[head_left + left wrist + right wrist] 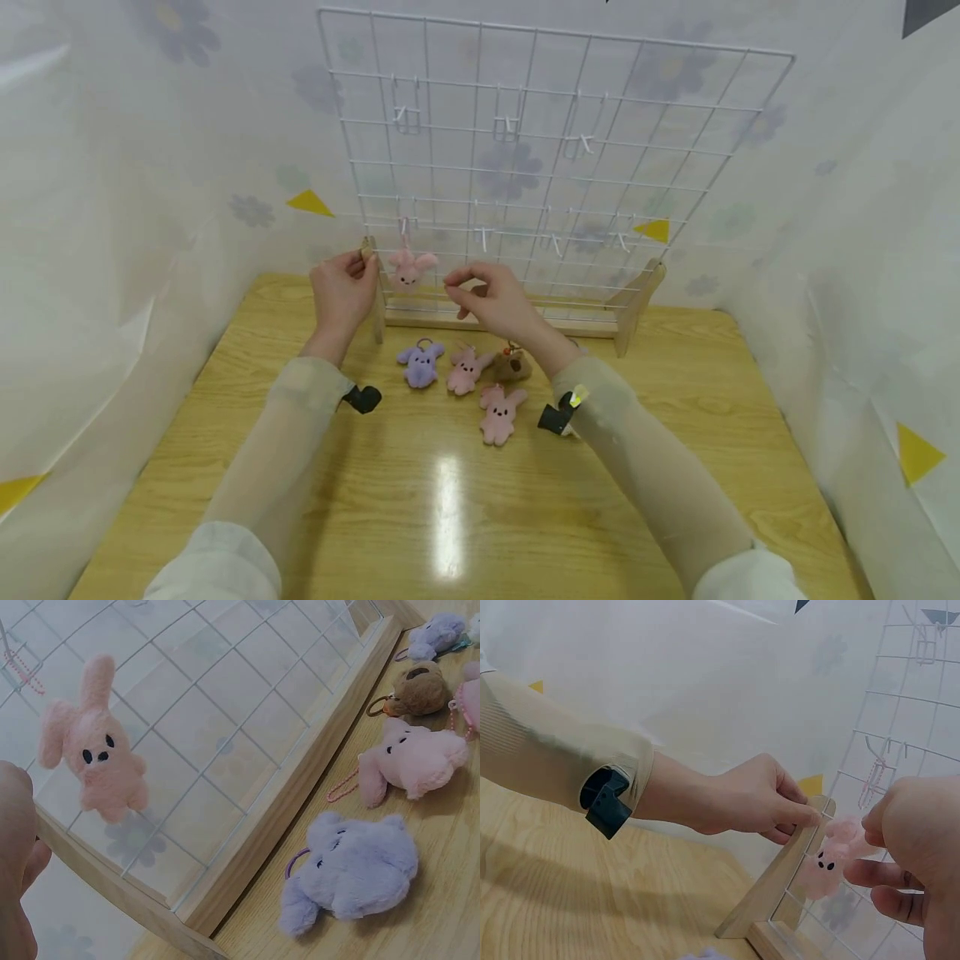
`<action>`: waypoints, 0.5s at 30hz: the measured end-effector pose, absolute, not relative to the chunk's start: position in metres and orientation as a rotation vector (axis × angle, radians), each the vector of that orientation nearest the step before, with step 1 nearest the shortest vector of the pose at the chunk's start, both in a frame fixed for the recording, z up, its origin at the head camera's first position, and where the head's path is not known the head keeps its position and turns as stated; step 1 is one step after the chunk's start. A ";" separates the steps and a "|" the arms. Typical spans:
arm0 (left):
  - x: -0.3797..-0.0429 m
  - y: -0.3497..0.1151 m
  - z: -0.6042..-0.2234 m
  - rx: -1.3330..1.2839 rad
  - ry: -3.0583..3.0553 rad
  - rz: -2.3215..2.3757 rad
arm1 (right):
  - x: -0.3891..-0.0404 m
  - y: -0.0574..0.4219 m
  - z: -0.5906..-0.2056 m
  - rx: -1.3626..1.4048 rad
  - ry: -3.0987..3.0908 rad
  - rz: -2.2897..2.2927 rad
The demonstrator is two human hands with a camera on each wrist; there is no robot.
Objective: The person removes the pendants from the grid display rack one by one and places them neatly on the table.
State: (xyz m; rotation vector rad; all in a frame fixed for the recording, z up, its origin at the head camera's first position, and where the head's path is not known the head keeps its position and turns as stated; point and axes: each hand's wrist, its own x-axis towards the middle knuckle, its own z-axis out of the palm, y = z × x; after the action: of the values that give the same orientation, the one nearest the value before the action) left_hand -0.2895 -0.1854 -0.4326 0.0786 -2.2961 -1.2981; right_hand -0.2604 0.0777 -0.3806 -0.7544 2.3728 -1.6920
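Note:
My left hand (343,290) grips the top of the wooden side support (778,889) of a white wire grid rack (480,179), thumb and fingers around it. Just right of that support, a pink bunny plush keychain (408,271) hangs from a hook by its pink bead chain; its whole body shows in the left wrist view. My right hand (501,302) hovers right of the bunny, fingers loosely bent with nothing between them. In the right wrist view this hand overlaps the bunny's edge.
On the table before the rack lie a purple plush (422,367), two pink plushes (498,417) and a brown plush (513,367). Further plushes, one purple (439,634), lie beyond them, mostly behind my right wrist in the head view. Several white hooks (507,125) line the grid.

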 end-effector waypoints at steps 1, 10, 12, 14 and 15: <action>-0.290 -0.186 -0.433 0.079 -2.293 -1.298 | -0.263 0.075 -0.380 -0.753 2.371 -1.696; -0.289 -0.187 -0.432 0.075 -2.291 -1.265 | -0.277 0.047 -0.384 -0.706 2.346 -1.695; -0.290 -0.187 -0.433 0.072 -2.292 -1.274 | -0.279 0.043 -0.385 -0.704 2.342 -1.703; -0.290 -0.186 -0.433 0.068 -2.290 -1.283 | -0.281 0.039 -0.385 -0.711 2.353 -1.714; -0.291 -0.186 -0.433 0.065 -2.287 -1.292 | -0.282 0.038 -0.384 -0.716 2.362 -1.719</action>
State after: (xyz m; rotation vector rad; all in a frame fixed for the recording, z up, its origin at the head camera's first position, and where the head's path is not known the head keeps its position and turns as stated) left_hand -0.2906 -0.1861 -0.4332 0.0649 -2.2867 -1.2919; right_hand -0.2815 0.0376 -0.3840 -0.7156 2.3617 -1.7187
